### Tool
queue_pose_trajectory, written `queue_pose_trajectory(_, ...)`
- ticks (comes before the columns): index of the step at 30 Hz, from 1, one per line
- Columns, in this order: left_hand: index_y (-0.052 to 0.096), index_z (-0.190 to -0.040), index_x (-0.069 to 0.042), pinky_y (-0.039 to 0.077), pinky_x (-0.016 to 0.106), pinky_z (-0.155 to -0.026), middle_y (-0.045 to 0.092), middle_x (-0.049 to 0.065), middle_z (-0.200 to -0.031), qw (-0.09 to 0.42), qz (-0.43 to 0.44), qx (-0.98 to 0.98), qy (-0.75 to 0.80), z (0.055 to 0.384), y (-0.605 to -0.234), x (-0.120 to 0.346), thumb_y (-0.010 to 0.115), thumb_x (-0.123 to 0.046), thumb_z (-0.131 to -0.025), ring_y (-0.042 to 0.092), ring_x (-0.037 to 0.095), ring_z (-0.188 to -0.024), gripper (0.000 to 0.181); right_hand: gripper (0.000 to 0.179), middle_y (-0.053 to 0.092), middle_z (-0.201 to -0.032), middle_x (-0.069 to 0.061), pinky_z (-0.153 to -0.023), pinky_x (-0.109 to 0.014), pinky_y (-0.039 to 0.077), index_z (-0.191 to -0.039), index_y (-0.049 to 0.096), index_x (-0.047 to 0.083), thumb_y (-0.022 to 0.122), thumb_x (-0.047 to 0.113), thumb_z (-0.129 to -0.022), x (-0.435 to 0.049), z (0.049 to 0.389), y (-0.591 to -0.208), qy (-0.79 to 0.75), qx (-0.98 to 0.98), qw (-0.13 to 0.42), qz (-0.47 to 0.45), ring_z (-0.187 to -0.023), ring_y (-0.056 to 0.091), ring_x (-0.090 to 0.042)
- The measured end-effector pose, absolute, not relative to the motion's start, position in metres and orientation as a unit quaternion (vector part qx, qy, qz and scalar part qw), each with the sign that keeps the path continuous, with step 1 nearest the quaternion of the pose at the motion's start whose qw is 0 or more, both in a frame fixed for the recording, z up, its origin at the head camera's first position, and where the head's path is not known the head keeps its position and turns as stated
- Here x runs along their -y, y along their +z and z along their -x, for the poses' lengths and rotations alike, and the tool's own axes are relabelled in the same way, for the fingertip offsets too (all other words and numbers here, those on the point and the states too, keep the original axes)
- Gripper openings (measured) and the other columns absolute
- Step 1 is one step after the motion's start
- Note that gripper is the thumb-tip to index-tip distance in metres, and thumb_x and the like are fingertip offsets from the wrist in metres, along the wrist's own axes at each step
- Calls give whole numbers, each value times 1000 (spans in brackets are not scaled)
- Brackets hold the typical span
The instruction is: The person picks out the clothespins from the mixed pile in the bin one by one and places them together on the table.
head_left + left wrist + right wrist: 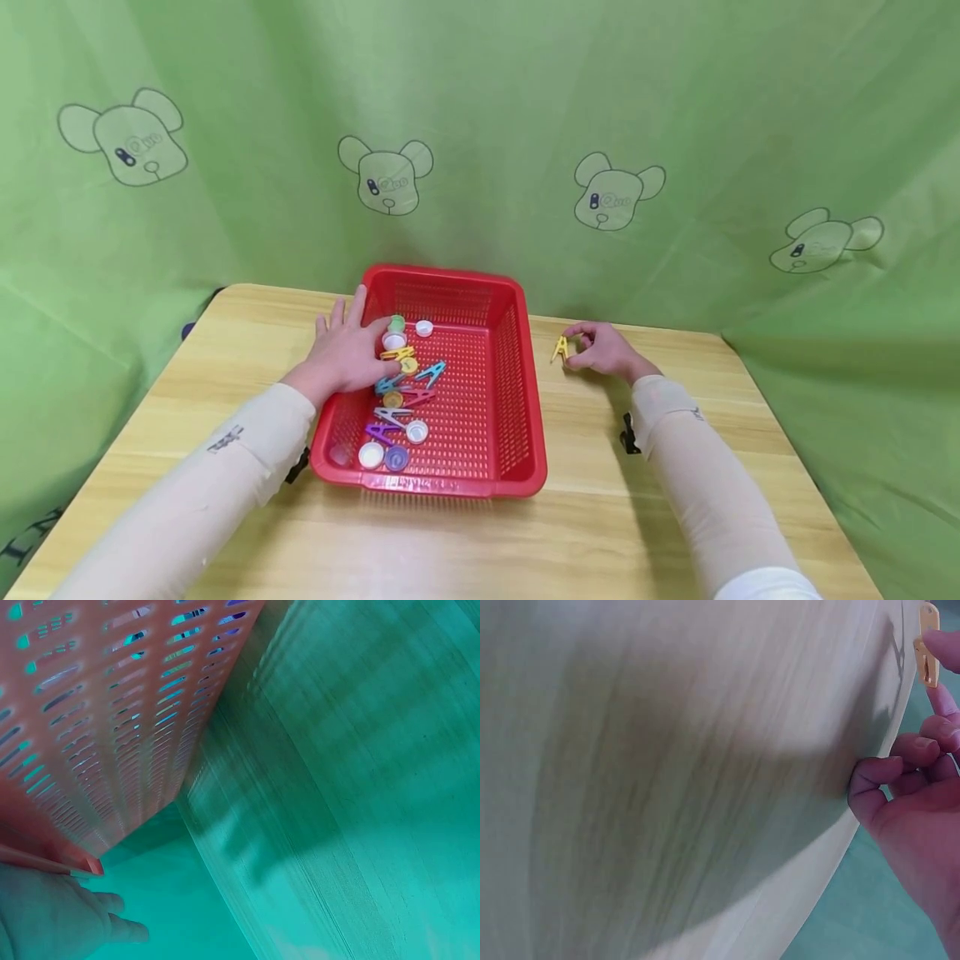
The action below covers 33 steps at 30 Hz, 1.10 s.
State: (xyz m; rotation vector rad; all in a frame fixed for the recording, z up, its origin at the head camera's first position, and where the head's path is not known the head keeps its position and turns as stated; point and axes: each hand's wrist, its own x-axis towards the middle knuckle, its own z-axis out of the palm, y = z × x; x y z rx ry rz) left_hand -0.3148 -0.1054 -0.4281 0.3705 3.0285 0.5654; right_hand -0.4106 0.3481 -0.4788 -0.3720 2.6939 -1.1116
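Between thumb and fingertip, my right hand (pixel 603 350) pinches a yellow clothespin (pixel 562 348) over the table, right of the red basket (pixel 534 417). In the right wrist view the clothespin (pixel 928 646) shows at the upper right edge, the other fingers curled below it. My left hand (pixel 347 354) lies across the basket's left rim, fingers spread. Its thumb side reaches in over several clothespins and bottle caps. Closest to it are a yellow clothespin (pixel 397 353), a white cap (pixel 393 341) and a yellow cap (pixel 408 366). The left wrist view shows the basket's slotted wall (pixel 112 712).
Further down the basket's left half lie a purple clothespin (pixel 381 432), a blue cap (pixel 397 457) and white caps (pixel 371 455). A blue clothespin (pixel 431 374) sits nearer the middle. The wooden table (pixel 600 533) meets a green curtain (pixel 487 100) behind.
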Motion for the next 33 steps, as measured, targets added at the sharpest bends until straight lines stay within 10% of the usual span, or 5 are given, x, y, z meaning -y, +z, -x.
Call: queue_pose_trajectory(33,45,-152,-12,7,75,-107,-7,19,-165,11,-119,-975,189,313,-429,104,74,-46,-81,4,53,-144,84,60,46,-78,-9,-61,-25,37,-129,57,-4,82,3,-75,-354,408,-478,-388,-910,102,104,-69,42,-16)
